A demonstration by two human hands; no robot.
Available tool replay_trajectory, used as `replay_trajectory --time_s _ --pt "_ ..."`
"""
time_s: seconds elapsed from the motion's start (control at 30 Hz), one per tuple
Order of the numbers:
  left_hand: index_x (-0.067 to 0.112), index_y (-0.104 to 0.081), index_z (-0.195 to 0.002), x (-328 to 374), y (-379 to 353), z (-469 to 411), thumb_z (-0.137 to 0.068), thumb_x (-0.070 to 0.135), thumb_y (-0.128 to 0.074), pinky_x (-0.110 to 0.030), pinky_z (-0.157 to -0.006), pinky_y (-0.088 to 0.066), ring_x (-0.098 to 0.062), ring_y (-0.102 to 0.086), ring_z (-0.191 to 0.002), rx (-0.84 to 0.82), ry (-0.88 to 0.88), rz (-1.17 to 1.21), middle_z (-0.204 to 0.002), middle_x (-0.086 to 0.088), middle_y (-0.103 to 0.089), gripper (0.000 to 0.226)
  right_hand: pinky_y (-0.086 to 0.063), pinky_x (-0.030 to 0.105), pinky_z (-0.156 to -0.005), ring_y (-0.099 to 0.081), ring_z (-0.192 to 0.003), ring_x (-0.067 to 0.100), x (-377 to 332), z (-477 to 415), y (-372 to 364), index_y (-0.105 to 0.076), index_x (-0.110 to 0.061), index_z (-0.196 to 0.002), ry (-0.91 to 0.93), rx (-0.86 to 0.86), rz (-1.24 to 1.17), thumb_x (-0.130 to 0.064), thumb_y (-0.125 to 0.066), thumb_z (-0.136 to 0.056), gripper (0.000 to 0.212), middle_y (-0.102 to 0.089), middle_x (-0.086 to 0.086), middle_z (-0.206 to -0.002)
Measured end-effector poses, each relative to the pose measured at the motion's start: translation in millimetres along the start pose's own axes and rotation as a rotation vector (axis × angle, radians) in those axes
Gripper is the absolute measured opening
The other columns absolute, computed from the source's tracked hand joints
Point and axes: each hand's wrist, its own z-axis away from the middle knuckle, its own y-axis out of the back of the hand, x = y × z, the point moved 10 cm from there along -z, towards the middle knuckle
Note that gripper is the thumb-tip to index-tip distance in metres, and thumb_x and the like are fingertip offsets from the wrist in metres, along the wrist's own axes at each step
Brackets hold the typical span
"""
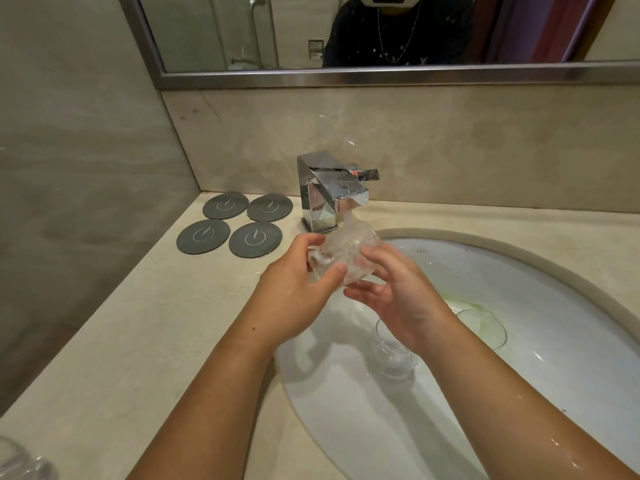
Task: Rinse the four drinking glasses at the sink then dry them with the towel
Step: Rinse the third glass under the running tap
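Note:
Under the running chrome faucet (329, 188) I hold a clear drinking glass (346, 251), water splashing over it. My left hand (294, 289) grips its left side, fingers and thumb curled round it. My right hand (391, 292) touches the glass's right side with loosely spread fingers. A second glass (394, 355) stands in the white sink basin (571, 306), partly hidden behind my right wrist. A third glass (483, 327) lies in the basin near the drain. Part of another glass (20, 459) shows at the bottom-left corner on the counter.
Several round grey coasters (239, 223) lie on the beige stone counter (121, 341) left of the faucet. A mirror (346, 36) hangs above the backsplash. A wall closes off the left side. No towel is in view.

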Motion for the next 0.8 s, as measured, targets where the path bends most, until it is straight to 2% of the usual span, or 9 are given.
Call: replay_trajectory --time_s 0.07,0.17,0.27,0.37,0.47,0.53,0.67,0.73,0.8 --pt "0.035 -0.044 -0.145 6.5 -0.6 0.7 -0.089 0.055 -0.072 -0.045 -0.112 -0.044 -0.010 -0.057 -0.126 0.013 -0.057 -0.043 -0.140 0.013 -0.057 0.066 -0.060 0.039 -0.083 -0.069 -0.088 0.031 -0.5 -2.8 4.1 -0.062 -0.013 -0.140 0.023 0.043 0.012 -0.028 -0.079 -0.087 0.058 -0.071 0.015 -0.125" --pt "0.032 -0.044 -0.145 11.9 -0.5 0.9 -0.084 0.051 -0.079 -0.048 -0.112 -0.043 -0.011 -0.054 -0.129 0.054 -0.118 -0.086 -0.137 0.010 -0.054 0.073 -0.062 0.039 -0.085 -0.072 -0.092 0.035 2.1 -6.0 4.9 -0.050 -0.015 -0.151 0.036 0.052 0.002 -0.036 -0.087 -0.072 0.090 -0.066 0.021 -0.137" --pt "0.030 -0.047 -0.144 14.0 2.0 0.4 -0.087 0.047 -0.079 -0.046 -0.111 -0.044 -0.013 -0.053 -0.132 0.082 -0.139 -0.076 -0.138 0.009 -0.057 0.068 -0.061 0.037 -0.082 -0.072 -0.090 0.031 2.5 -4.6 1.9 -0.049 -0.016 -0.153 0.040 0.037 -0.007 -0.043 -0.089 -0.069 0.096 -0.063 0.019 -0.141" --pt "0.032 -0.046 -0.146 13.8 2.3 0.9 -0.094 0.050 -0.071 -0.030 -0.104 -0.046 -0.005 -0.056 -0.125 0.062 -0.128 -0.012 -0.134 0.018 -0.058 0.061 -0.060 0.037 -0.076 -0.069 -0.094 0.028 1.1 -1.7 1.9 -0.057 -0.017 -0.147 0.018 0.039 -0.002 -0.050 -0.085 -0.075 0.084 -0.066 0.013 -0.136" --pt "0.037 -0.044 -0.148 9.3 0.5 0.4 -0.097 0.051 -0.066 -0.012 -0.086 -0.043 0.003 -0.063 -0.107 0.028 -0.073 0.055 -0.123 0.024 -0.061 0.057 -0.060 0.040 -0.073 -0.065 -0.091 0.025 1.4 1.6 4.2 -0.070 -0.018 -0.127 -0.036 0.047 -0.020 -0.044 -0.075 -0.088 0.047 -0.064 0.010 -0.120" --pt "0.038 -0.043 -0.149 6.6 -0.8 -0.7 -0.098 0.052 -0.063 -0.016 -0.089 -0.047 -0.001 -0.066 -0.109 0.014 -0.050 0.101 -0.125 0.019 -0.066 0.056 -0.059 0.044 -0.079 -0.065 -0.091 0.025 4.9 5.1 2.0 -0.073 -0.018 -0.113 -0.092 0.024 -0.042 -0.036 -0.066 -0.097 0.025 -0.064 0.010 -0.112" --pt "0.040 -0.045 -0.146 5.3 -3.0 -1.7 -0.102 0.051 -0.057 -0.033 -0.098 -0.053 -0.004 -0.070 -0.105 -0.003 -0.041 0.132 -0.122 0.014 -0.072 0.047 -0.060 0.050 -0.094 -0.073 -0.092 0.028 8.2 8.8 -11.0 -0.080 -0.020 -0.105 -0.131 -0.070 -0.100 -0.031 -0.062 -0.100 0.022 -0.074 0.010 -0.109" --pt "0.037 -0.043 -0.150 8.9 -4.7 -1.3 -0.105 0.047 -0.051 -0.039 -0.108 -0.047 -0.010 -0.063 -0.123 -0.001 -0.066 0.091 -0.136 0.012 -0.066 0.046 -0.062 0.048 -0.094 -0.072 -0.093 0.030 6.9 6.7 -12.3 -0.083 -0.017 -0.106 -0.099 -0.078 -0.077 -0.029 -0.064 -0.100 0.023 -0.073 0.012 -0.113" --pt "0.030 -0.034 -0.159 16.7 -7.1 -0.5 -0.107 0.043 -0.047 -0.044 -0.120 -0.034 -0.016 -0.046 -0.143 0.021 -0.114 -0.009 -0.156 0.007 -0.049 0.055 -0.064 0.044 -0.088 -0.072 -0.094 0.032 8.0 4.0 -10.6 -0.076 -0.007 -0.120 -0.077 -0.057 -0.048 -0.028 -0.067 -0.098 0.031 -0.070 0.016 -0.115"
